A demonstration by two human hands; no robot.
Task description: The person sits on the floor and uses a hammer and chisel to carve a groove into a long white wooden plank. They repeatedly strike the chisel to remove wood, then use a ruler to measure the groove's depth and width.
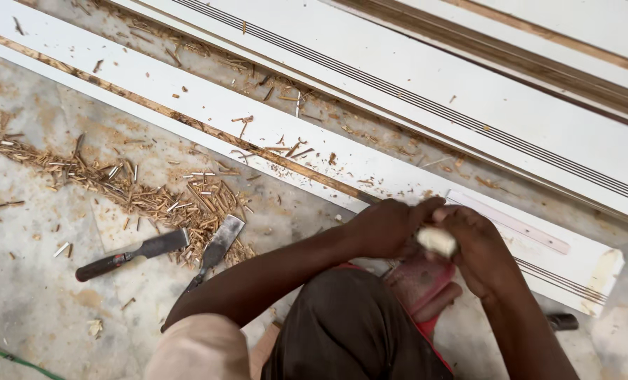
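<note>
My left hand (386,226) and my right hand (479,246) meet over the edge of a long white board (208,105) lying on the floor. Between them is a small pale, rounded object (436,241), gripped by the fingers of both hands; what it is cannot be made out. Just past my hands, a pale ruler-like strip (511,222) lies on the board. My knee in dark trousers (349,331) is below the hands, and a red object (423,285) shows beneath them.
Two chisels lie on the concrete floor to the left: one with a dark handle (127,255) and one (219,246) angled beside it. Wood chips and shavings (117,183) are scattered around them. More long white grooved boards (468,91) lie beyond. A green cord (11,359) crosses the bottom left corner.
</note>
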